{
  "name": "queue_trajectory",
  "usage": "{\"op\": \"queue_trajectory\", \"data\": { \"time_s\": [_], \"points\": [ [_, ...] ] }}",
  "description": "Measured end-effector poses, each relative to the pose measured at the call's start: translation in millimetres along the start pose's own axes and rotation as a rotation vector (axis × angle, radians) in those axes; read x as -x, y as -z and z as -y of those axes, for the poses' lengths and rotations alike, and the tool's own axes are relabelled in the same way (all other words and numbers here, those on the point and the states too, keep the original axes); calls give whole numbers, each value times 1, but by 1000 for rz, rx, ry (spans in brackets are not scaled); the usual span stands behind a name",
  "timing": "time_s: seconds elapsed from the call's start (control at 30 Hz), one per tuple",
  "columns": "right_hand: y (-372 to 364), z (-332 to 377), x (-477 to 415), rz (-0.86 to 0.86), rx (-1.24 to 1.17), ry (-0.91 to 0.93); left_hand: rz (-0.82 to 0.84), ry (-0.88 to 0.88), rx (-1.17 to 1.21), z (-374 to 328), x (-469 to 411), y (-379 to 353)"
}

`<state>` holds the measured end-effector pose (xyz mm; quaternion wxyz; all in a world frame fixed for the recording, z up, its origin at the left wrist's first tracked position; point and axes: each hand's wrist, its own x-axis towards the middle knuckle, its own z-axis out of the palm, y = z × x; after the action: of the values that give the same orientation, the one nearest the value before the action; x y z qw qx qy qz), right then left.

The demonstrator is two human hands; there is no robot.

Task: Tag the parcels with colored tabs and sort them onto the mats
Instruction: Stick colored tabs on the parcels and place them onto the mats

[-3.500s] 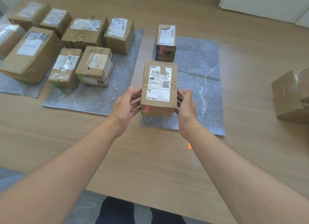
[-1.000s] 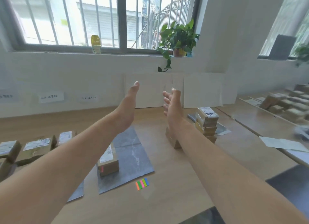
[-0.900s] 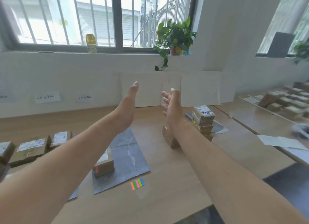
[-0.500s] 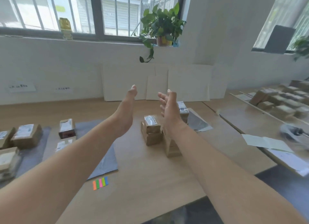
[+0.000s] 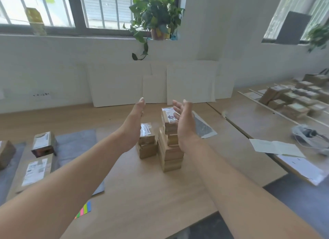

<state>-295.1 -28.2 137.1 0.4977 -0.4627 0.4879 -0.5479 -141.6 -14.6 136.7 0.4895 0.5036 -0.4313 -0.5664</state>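
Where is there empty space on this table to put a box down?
Bare wood lies on the table between the colored tabs and the tall parcel stack, and again behind that stack, up to the white boards. The grey mat has bare room too. The left side is crowded with parcels.

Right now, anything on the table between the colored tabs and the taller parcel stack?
No. In the head view, only bare tabletop lies between the colored tabs and the taller parcel stack.
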Motion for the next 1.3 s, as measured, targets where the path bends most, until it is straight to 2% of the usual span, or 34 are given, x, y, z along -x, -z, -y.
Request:
{"op": "queue_trajectory", "data": {
  "time_s": [0.23, 0.57, 0.67, 0.9, 1.17, 1.3],
  "points": [
    [14, -19, -45, -145, 51, -56, 76, 39, 9, 15, -64, -14],
    [39, -44, -99, -178, 142, -158, 49, 178, 49, 47, -130, -28],
    [46, -52, -121, -139, 155, -205, 19, 207, 45, 55, -148, -36],
    [67, -79, -172, -25, 215, -342, -165, 326, 46, 83, -187, -50],
    [67, -100, -207, 153, 340, -375, -233, 277, 72, 91, -211, -74],
    [63, -99, -210, 172, 326, -377, -278, 236, 78, 83, -217, -82]
  ]
}}
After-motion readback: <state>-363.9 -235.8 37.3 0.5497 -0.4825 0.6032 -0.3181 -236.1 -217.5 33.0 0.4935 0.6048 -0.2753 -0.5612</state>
